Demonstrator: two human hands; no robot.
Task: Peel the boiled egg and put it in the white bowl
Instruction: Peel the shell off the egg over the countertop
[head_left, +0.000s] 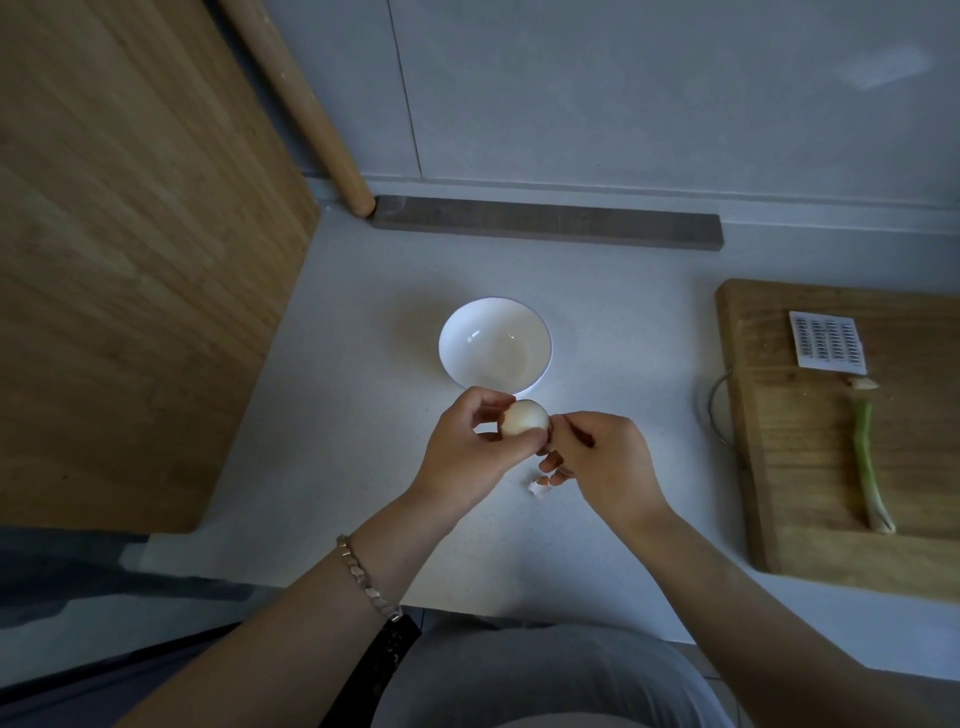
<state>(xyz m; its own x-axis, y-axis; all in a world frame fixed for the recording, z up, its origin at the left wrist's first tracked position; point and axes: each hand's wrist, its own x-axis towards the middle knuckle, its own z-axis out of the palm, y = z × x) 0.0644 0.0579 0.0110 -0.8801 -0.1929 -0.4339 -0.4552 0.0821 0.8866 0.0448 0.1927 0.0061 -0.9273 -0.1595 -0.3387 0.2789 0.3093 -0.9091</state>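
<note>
- Egg (524, 418) sits at the centre of the frame, held above the worktop (322, 467) just below the near rim of the white bowl (457, 332); its upper face shows pale and smooth.
- Left hand (467, 452) grips the egg from the left, with the thumb curled under it and the fingertips curved over its top.
- Right hand (608, 462) meets the egg from the right, thumb and forefinger pinching a brown scrap of shell (547, 436) at the egg's right edge; its other fingers are curled below.
- Loose shell bits (540, 486), brown outside and white inside, lie on the worktop just under the two hands.
- White bowl stands upright on the worktop, a little above the hands in the frame and apart from them.
- Bracelet (366, 579) of pale metal links circles the left wrist, lower left of centre.
- Cutting board (810, 545) of wood lies flat at the right edge of the frame, well apart from the bowl.
- On it lie a long green onion stalk (865, 457), a short cut stub (862, 383) above that, and a white card (828, 343) printed with dark rows.
- Thin wire loop (719, 410) shows just beside the cutting board's left edge.
- Large wooden board (130, 234) fills the upper left of the frame, standing at the worktop's left side.
- Wooden rolling pin (301, 98) leans against the wall beside it, its lower end touching a grey strip (545, 223) that runs along the foot of the wall.
</note>
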